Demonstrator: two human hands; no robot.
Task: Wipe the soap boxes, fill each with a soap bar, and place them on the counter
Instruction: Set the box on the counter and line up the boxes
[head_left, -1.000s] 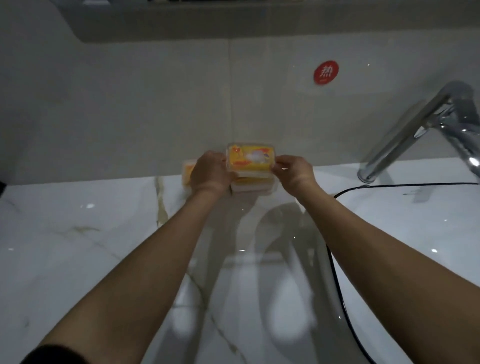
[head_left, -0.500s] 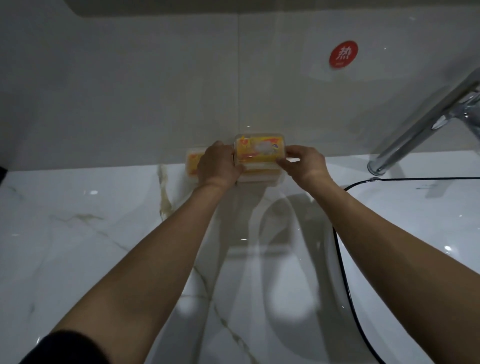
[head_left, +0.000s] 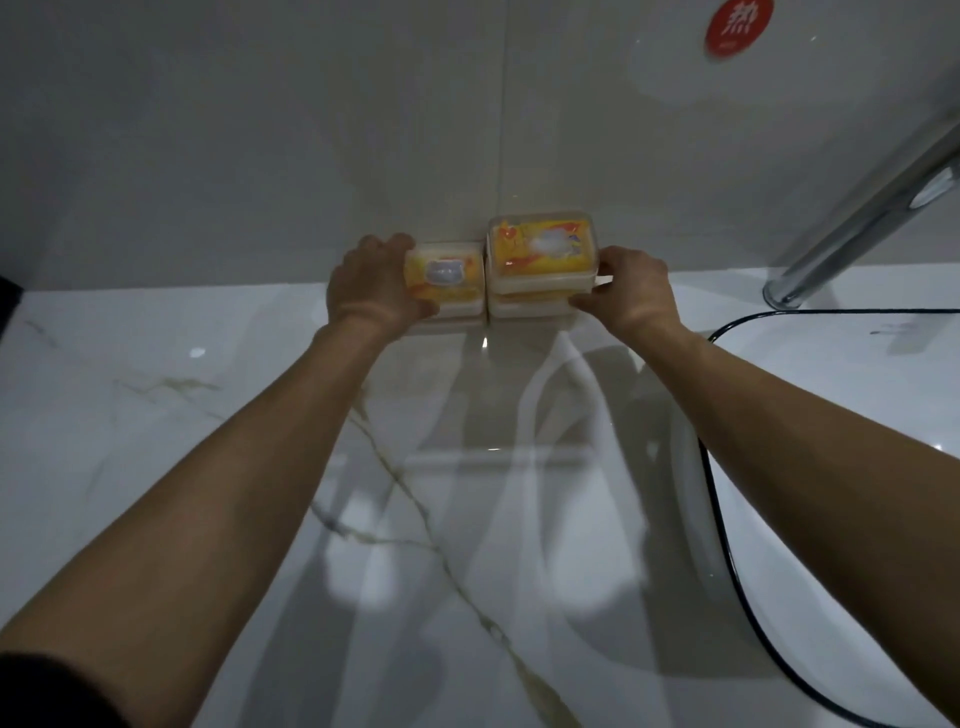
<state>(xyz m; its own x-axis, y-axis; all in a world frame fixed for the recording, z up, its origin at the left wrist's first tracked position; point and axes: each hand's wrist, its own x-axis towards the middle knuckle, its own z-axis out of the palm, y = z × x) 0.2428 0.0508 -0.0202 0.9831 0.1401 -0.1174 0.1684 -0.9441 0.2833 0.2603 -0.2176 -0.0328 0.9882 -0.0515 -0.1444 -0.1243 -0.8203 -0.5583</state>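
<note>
Three clear soap boxes holding yellow-wrapped soap stand against the wall at the back of the marble counter (head_left: 156, 467). Two are stacked on the right: the top box (head_left: 543, 249) lies on the bottom box (head_left: 530, 307). A single box (head_left: 447, 278) stands to their left, touching them. My left hand (head_left: 369, 288) grips the single box from its left side, fingers over its far edge. My right hand (head_left: 631, 293) holds the right end of the stack, its fingers curled against the two boxes.
A chrome tap (head_left: 862, 218) rises at the right behind the white basin (head_left: 857, 415), whose dark rim curves along the counter. A red round sticker (head_left: 738, 27) is on the tiled wall. The glossy counter stretches toward me and to the left.
My left hand moved off the stack to the single box on the left. The top box now sits squarely on the lower one. The camera has moved closer and tilted down.
</note>
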